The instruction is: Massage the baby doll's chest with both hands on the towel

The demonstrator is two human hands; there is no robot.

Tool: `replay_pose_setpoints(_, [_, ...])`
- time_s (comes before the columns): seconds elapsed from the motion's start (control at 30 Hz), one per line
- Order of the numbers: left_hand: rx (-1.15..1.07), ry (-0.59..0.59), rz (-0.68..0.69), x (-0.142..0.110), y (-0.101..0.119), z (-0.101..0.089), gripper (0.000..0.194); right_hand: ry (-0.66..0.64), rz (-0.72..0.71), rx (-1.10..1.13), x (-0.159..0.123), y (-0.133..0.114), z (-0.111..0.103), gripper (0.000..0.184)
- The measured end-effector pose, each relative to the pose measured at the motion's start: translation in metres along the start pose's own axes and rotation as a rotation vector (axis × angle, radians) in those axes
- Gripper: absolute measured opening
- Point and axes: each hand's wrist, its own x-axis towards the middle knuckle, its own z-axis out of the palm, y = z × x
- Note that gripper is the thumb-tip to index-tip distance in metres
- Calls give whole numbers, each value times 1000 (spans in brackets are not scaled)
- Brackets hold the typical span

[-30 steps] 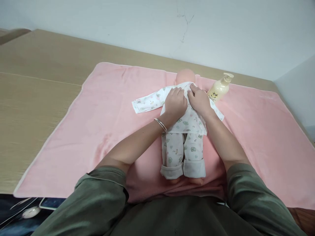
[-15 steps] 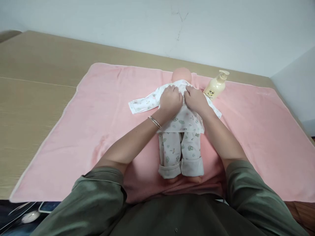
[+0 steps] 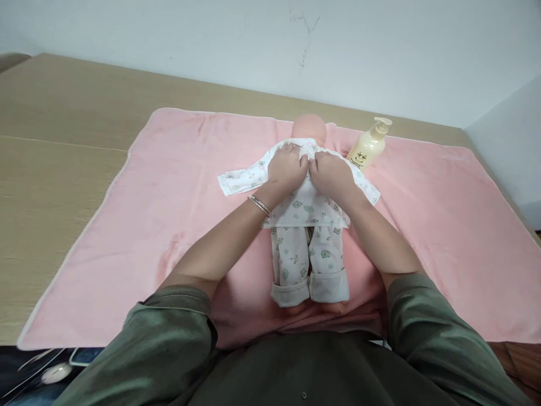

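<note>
Here, in the head view, a doll (image 3: 308, 225) lies on its back on a pink towel (image 3: 169, 225), head away from the person and feet toward them. The doll wears a printed top (image 3: 310, 206) and matching trousers (image 3: 308, 265) with rolled cuffs.

The left hand (image 3: 285, 168) rests on the doll's chest, to the left of the top's centre line. Its fingers (image 3: 291, 149) are curled and pressed down on the cloth near the collar. A bangle (image 3: 259, 205) sits on the left wrist. The right hand (image 3: 332, 172) rests on the chest to the right of the centre line, touching the left hand where the knuckles meet. Both hands appear to pinch the front edges of the top between them; the fingertips are hidden under the knuckles, so the exact hold cannot be told.

The top lies directly under both hands. Its empty sleeve (image 3: 240, 179) extends flat on the towel to the left of the left hand. The doll's head (image 3: 309, 125) shows just beyond the fingers.

A pump bottle (image 3: 368, 148) stands upright on the towel, near the right hand and beside the doll's shoulder. The towel covers a wooden table (image 3: 63, 141) set against a pale wall (image 3: 380, 51). Both forearms come out of green sleeves (image 3: 177, 332).
</note>
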Motion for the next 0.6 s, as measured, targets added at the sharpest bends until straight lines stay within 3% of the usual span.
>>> replay_pose_setpoints(0.2, [52, 171, 60, -18, 13, 9, 36, 24, 67, 133, 19, 19, 12, 52])
replay_pose_setpoints(0.43, [-33, 89, 42, -3, -2, 10, 32, 40, 32, -13, -2, 1, 4, 42])
replay_pose_setpoints(0.6, [-27, 119, 42, 3, -7, 21, 40, 35, 1, -66, -6, -3, 2, 43])
